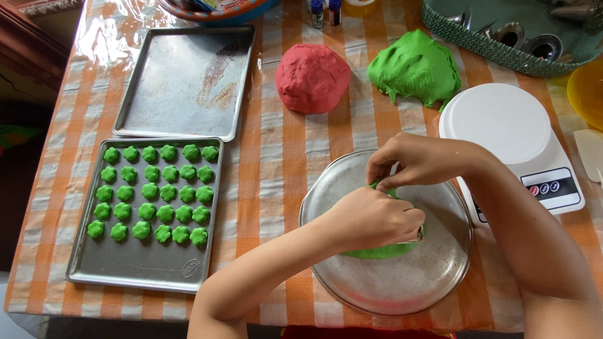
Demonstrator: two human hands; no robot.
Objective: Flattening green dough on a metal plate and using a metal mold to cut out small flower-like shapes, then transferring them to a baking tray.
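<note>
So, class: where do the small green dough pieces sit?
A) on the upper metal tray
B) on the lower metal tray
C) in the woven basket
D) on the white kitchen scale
B: the rows of small green dough pieces lie on the lower metal tray; the upper metal tray holds none.

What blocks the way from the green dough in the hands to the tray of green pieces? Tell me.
Nothing visible does. The left hand and right hand hold the green dough over the round metal plate. Only bare checked tablecloth lies between the plate and the tray of green pieces.
</note>
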